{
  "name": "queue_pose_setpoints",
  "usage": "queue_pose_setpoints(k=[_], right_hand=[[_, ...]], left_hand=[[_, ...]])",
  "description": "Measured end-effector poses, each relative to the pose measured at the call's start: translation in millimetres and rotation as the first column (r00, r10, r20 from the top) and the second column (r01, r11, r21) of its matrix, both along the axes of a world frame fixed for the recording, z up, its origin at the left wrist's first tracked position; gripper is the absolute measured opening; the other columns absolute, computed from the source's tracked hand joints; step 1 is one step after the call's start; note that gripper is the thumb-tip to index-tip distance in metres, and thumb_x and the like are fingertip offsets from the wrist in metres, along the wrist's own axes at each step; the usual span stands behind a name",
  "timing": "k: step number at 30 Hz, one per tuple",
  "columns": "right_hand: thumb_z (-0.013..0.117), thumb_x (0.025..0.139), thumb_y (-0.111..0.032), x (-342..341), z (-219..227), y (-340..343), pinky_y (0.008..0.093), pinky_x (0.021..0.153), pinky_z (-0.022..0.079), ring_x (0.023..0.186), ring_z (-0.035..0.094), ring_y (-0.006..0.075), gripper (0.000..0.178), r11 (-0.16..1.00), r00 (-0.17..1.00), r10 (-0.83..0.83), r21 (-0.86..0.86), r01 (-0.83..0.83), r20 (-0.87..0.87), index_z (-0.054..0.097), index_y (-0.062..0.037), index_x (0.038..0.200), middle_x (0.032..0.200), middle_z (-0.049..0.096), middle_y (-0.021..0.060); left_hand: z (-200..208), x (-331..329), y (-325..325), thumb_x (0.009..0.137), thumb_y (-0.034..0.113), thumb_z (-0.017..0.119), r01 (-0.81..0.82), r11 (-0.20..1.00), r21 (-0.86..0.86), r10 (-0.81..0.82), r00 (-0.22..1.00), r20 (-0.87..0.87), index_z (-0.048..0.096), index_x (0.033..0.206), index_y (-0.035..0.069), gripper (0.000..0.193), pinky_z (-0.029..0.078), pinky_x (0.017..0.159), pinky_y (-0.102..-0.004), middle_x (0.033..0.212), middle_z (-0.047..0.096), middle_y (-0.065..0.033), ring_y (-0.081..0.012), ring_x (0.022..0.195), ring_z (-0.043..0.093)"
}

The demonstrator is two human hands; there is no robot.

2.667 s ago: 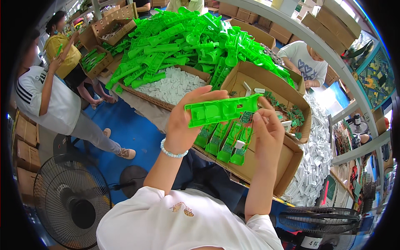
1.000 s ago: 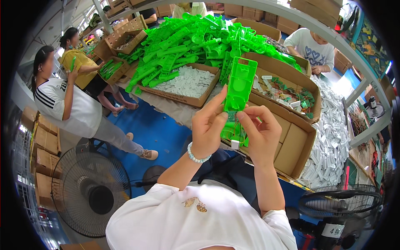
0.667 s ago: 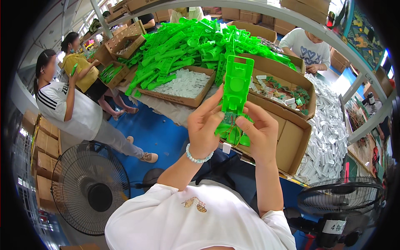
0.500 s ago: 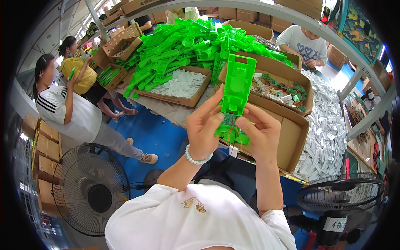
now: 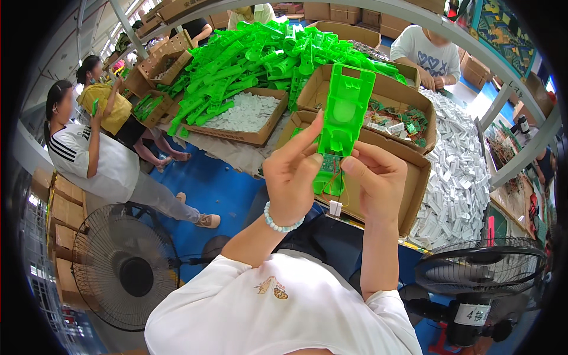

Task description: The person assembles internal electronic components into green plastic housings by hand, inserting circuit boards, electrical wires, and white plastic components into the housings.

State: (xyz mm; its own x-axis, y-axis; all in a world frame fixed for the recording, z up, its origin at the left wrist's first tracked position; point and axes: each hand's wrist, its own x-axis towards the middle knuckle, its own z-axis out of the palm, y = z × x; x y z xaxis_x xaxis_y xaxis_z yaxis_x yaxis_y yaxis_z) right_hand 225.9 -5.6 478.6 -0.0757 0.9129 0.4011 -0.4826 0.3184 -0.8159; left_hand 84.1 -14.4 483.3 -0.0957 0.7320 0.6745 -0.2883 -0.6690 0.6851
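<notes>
Between my two hands I hold a long green plastic housing [image 5: 345,106], its hollow inner side toward me. My left hand [image 5: 294,174] grips its left edge near the lower part, thumb on a small green circuit board [image 5: 329,164] seated there. On the opposite edge my right hand [image 5: 376,177] closes with its thumb near the board. Thin red and yellow wires run from the board, and a small white connector piece [image 5: 335,207] hangs below on them. Fingers behind the housing are hidden.
Beyond my hands a large heap of green housings [image 5: 236,65] covers the table, beside a shallow box of clear parts [image 5: 245,112]. Wired circuit boards fill a carton [image 5: 408,121]; white pieces [image 5: 449,177] pile up at right. Fans [image 5: 136,275] flank me; other people work nearby.
The housing has tilted, its upper end shifting right and up in view. The white connector piece hangs farther out with its wires showing more. Both hands keep their hold.
</notes>
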Motion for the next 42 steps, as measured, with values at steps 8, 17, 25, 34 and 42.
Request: queue_pose_setpoints(k=[8,17,25,34,42], right_hand=[[0.076,0.075,-0.003,7,-2,14,0.0226,0.076,0.047,0.088,0.056,0.0083,0.047,0.996,0.988,0.019,0.088,-0.033,0.156,0.064,-0.001,0.12,0.115,0.064,0.0015],[0.068,0.081,0.0,-4,-37,13,0.0281,0.065,0.049,0.073,0.063,0.0181,0.022,0.922,0.736,-0.181,0.373,-0.104,0.652,0.067,0.0001,0.103,0.083,0.066,0.0104],[0.064,0.087,0.004,-25,-28,31,0.0317,0.07,0.053,0.079,0.067,0.025,0.015,0.659,0.809,-0.56,0.687,0.305,0.178,0.065,0.0021,0.102,0.092,0.067,0.0179],[0.062,0.079,0.011,-33,-23,40,0.0352,0.07,0.054,0.078,0.066,0.0315,0.025,0.45,0.743,-0.668,0.818,0.359,0.042,0.065,0.0032,0.103,0.094,0.067,0.0208],[0.06,0.074,0.011,-44,-14,59,0.0343,0.075,0.052,0.101,0.059,0.0321,0.037,0.593,0.696,-0.664,0.761,0.265,0.275,0.067,0.0011,0.109,0.104,0.066,0.015]], left_hand=[[21,-2,13,0.083,-0.007,0.039,0.155,0.978,-0.138,-0.109,0.95,0.294,0.047,0.135,-0.009,0.052,0.058,0.081,-0.0371,0.126,0.059,-0.0219,-0.03,0.099,0.067],[32,-23,2,0.087,-0.002,0.038,0.062,0.982,-0.177,0.013,0.92,0.392,0.04,0.138,-0.007,0.051,0.059,0.076,-0.0396,0.122,0.06,-0.02,-0.0308,0.096,0.067],[-6,-52,-8,0.102,0.023,0.041,0.163,0.88,-0.446,-0.094,0.98,0.174,0.033,0.143,-0.002,0.049,0.055,0.074,-0.0324,0.118,0.06,-0.0187,-0.02,0.09,0.064],[-35,-61,-31,0.103,0.02,0.04,0.239,0.811,-0.533,-0.331,0.94,-0.082,0.021,0.15,0.0,0.054,0.054,0.07,-0.0282,0.11,0.061,-0.0125,-0.0141,0.079,0.06],[-36,-73,-7,0.105,0.023,0.038,0.501,0.705,-0.503,-0.425,0.865,0.266,0.026,0.148,0.0,0.05,0.054,0.06,-0.0312,0.106,0.062,-0.0169,-0.0183,0.071,0.062]])
